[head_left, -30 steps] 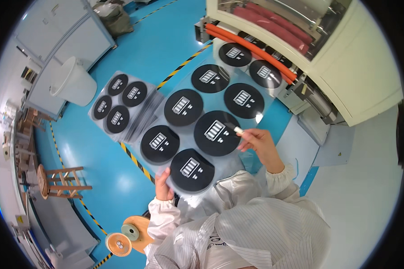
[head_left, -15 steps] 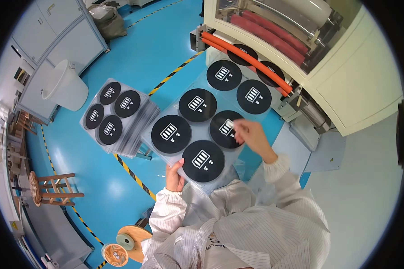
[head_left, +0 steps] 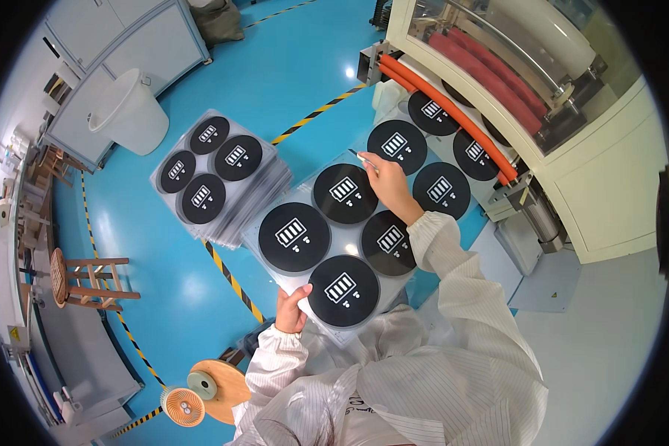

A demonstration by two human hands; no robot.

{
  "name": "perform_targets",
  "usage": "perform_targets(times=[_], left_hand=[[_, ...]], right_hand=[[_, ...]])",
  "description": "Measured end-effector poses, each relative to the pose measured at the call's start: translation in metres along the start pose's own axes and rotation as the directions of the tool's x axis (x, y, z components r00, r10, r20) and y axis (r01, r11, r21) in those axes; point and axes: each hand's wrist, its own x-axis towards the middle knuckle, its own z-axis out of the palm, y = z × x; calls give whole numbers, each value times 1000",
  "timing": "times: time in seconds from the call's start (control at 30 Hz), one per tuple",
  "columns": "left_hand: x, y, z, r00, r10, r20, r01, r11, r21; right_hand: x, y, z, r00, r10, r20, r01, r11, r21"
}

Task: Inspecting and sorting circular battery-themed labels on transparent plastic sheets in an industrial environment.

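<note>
My left hand [head_left: 291, 312] grips the near left edge of a clear plastic sheet [head_left: 347, 241], its thumb on top beside a black disc [head_left: 343, 291]. Black round discs with white battery-like marks lie in pairs on this sheet. More discs, such as the one at its far end [head_left: 397, 147], follow on clear film up to the machine. My right hand [head_left: 389, 186] is closed around a slim pen-like tool [head_left: 362, 155] with a dark tip, held over the film between two rows of discs. Whether the tip touches the film I cannot tell.
Left of the sheet stands a stack of similar clear sheets [head_left: 214, 172]. A cream machine [head_left: 587, 186] with orange rollers [head_left: 453, 119] stands at the right. Further left are a white bin [head_left: 131, 115] and a wooden stool [head_left: 89, 281]. A small orange fan [head_left: 183, 406] sits near a round wooden seat.
My right hand has moved forward and left, from over a near right disc to the gap between disc rows; the tool now shows. The view has shifted, and my left hand keeps its grip.
</note>
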Motion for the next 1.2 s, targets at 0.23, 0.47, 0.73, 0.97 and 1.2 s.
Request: perform_targets(times=[0.23,0.47,0.73,0.97,1.2], left_hand=[[-16,4,-14,1000,-1,-20,2,998,69],[-22,-9,-65,997,73,16,-74,996,49],[-41,29,-71,991,133,3,-133,991,6],[51,140,-75,957,286,-55,-282,957,75],[158,243,-107,950,309,-41,-297,937,182]], right_hand=[[10,-3,5,987,47,155,-34,996,-87],[-54,-12,-77,940,-46,337,44,999,15],[-212,1,-210,524,561,641,-784,611,107],[-216,79,-137,814,580,-36,-362,554,750],[-170,14,-113,805,592,-31,-368,540,757]])
